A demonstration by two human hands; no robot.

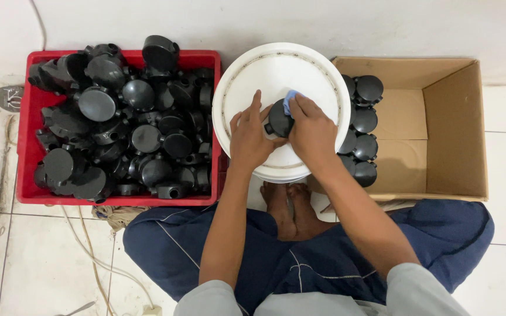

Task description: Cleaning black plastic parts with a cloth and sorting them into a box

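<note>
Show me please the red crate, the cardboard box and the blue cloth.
red crate [26,129], head view, its left wall.
cardboard box [455,131], head view, its right inner wall.
blue cloth [290,99], head view, the part showing above the fingers.

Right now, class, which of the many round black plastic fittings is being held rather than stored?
The black fitting on the white bucket lid, gripped between both hands beside a blue cloth; all others sit in the red crate or cardboard box.

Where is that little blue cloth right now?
In the head view, the blue cloth is near the top centre, pinched under the right hand against a round black plastic part held by the left hand over the white bucket lid.
</note>
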